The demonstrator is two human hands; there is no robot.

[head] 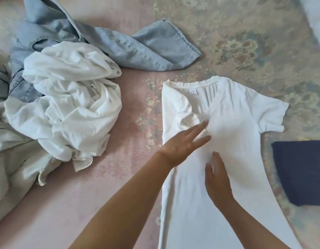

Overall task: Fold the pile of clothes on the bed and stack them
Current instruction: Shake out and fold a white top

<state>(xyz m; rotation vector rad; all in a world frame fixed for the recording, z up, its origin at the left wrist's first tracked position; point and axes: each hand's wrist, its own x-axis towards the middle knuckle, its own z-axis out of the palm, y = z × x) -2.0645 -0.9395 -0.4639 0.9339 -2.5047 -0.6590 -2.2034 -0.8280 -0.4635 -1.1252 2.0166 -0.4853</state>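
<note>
Hands first: the left hand [182, 144] lies flat on the white shirt [232, 126], fingers straight and slightly spread, tips pointing toward two o'clock at the crumpled, folded-in left sleeve. The right hand [217, 178] is also flat, fingers together and straight, pressing the shirt's middle just at five o'clock from the left hand; the two are close but not touching. Neither grips any cloth.

The shirt is spread on the bed [134, 123] with its collar at twelve o'clock, its left side folded over, its right sleeve still out toward three o'clock. Its hem runs off the bottom edge.

At nine o'clock from the hands sits the unfolded pile [69, 105]: a crumpled white garment on top, a light blue denim piece [152, 49] stretching toward eleven o'clock, and a pale cloth [13, 159] cut off at the left edge. How many pieces it holds is hard to tell.

At three o'clock a dark blue folded item [302, 169] lies beside the shirt, cut by the right edge.
</note>
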